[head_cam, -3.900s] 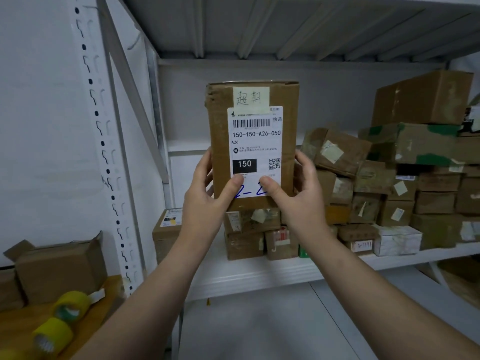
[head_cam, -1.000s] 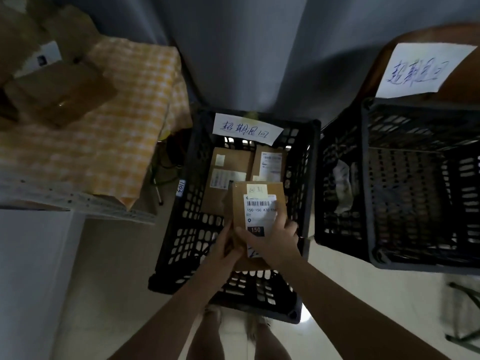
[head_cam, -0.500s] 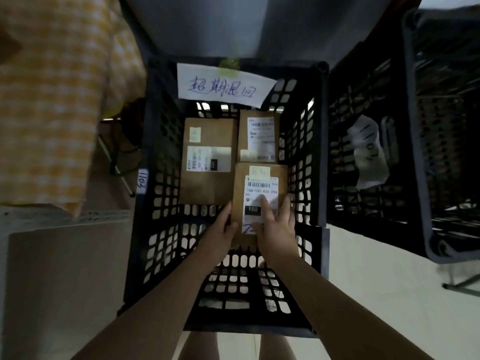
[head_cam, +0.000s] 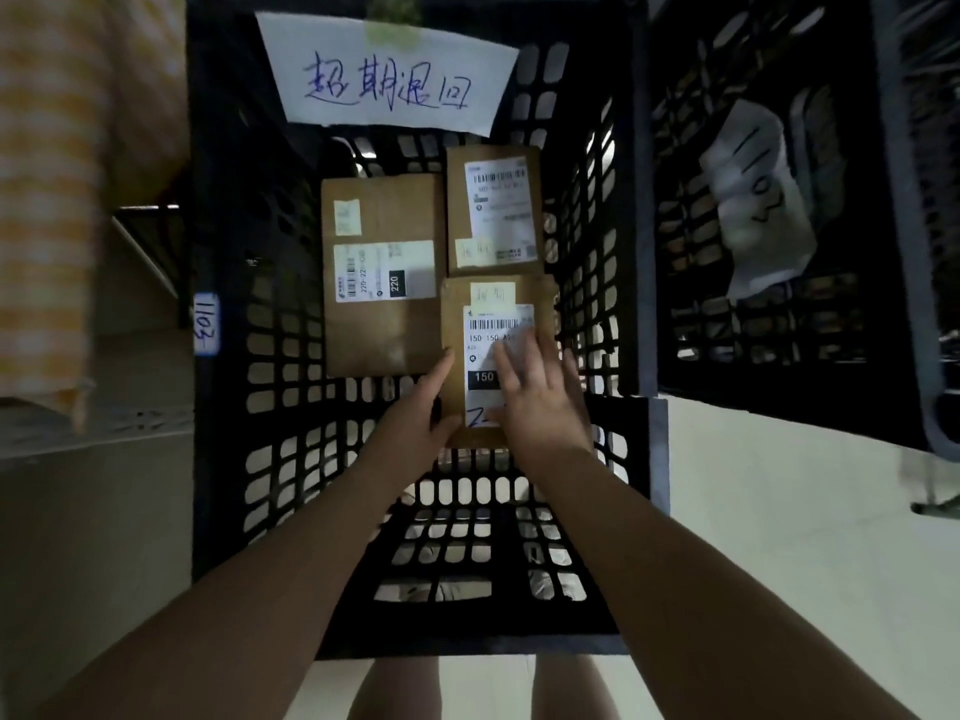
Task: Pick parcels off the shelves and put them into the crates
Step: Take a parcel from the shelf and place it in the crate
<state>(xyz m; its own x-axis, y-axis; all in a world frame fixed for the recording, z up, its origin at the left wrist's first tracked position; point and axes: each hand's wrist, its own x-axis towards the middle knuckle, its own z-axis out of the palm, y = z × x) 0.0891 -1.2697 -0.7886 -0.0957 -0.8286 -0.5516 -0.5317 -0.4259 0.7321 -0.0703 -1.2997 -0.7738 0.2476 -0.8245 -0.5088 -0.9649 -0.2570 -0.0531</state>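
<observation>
The right hand's fingers lie straight and spread over the label of the parcel, where half a second ago they clasped it. The left hand rests against the parcel's left edge; whether it grips is unclear. The parcel lies flat in the black crate, near its right wall, touching a small box behind and a bigger box to its left. A handwritten paper sign hangs on the far wall.

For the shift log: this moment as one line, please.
step: set-down | 150 parcel: in black crate, beside 220 parcel and far parcel | left hand: holds its left edge | right hand: flat on label
</observation>
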